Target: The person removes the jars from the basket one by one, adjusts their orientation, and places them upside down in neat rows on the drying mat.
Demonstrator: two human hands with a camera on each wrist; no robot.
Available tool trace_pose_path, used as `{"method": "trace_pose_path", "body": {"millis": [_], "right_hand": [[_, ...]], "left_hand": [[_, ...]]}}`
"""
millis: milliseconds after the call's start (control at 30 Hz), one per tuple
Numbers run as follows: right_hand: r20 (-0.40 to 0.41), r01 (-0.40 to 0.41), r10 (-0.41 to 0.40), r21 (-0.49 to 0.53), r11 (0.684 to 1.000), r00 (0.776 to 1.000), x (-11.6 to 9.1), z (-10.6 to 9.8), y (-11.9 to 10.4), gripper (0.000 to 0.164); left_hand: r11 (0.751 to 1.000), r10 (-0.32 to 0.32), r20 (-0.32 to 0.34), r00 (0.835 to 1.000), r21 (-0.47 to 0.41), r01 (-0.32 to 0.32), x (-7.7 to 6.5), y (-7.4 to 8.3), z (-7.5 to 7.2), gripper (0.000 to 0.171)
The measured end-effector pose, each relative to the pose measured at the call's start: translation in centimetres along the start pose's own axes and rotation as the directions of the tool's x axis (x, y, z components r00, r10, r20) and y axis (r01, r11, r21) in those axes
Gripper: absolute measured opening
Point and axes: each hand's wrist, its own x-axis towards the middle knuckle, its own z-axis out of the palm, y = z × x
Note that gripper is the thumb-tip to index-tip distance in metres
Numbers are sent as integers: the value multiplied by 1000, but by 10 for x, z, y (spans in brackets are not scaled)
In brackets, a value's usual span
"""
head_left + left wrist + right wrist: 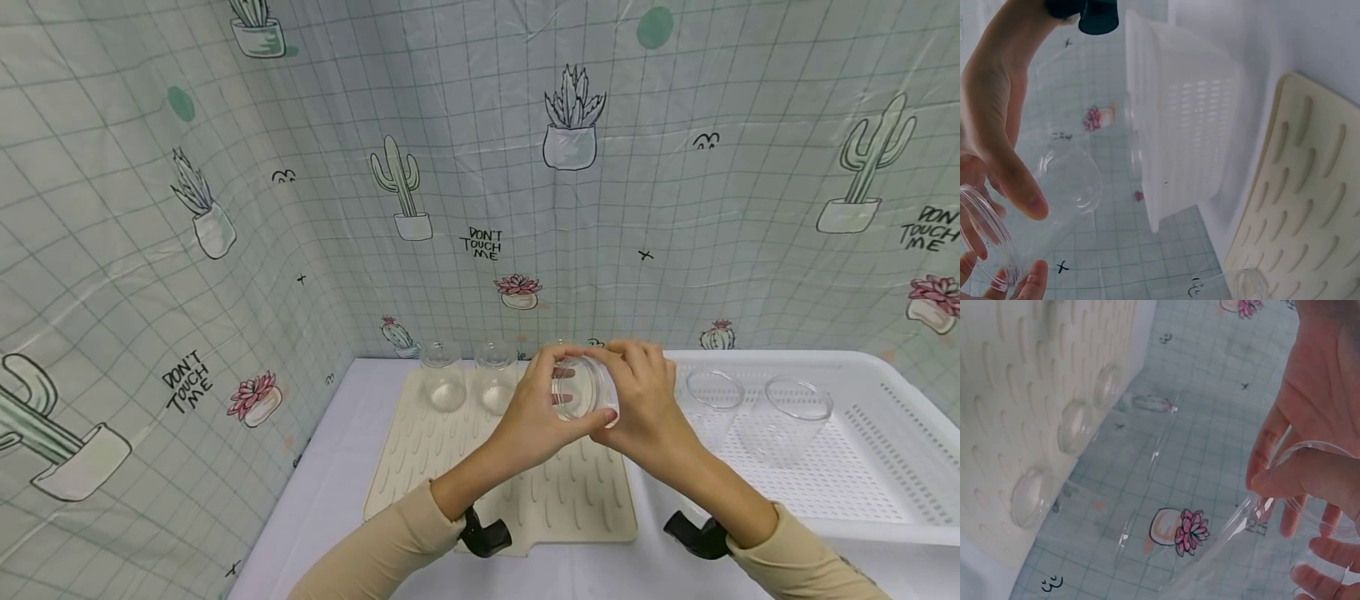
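A clear, see-through cup (576,388) is raised over the far right part of a beige ridged mat (420,467), lying tilted between both hands. My left hand (534,412) grips it from the left side, with the thumb across the near side. From the right, my right hand (647,408) curls its fingers and thumb around the same cup. In the left wrist view the cup's round rim (1007,240) shows close to the fingertips. Behind the hands, clear cups (445,385) stand in a row along the mat's far edge; three show in the right wrist view.
To the right stands a white perforated basket (847,360) holding two clear cups, a left one (714,392) and a right one (797,402). A cactus-print curtain (480,167) hangs behind and left of the table. White cloth (315,500) covers the tabletop.
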Motion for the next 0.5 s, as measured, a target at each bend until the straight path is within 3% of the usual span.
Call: {"method": "trace_pose_path", "body": {"millis": [267,500], "right_hand": [[71,-19,21,-32,999,997,-1,-3,0,85],[117,-96,83,109,989,990,-1,-16,6,93]], "left_hand": [[1000,-21,1,1000,-13,21,0,-1,1,66],[991,-62,5,998,-117,62,-1,14,-9,63]]}}
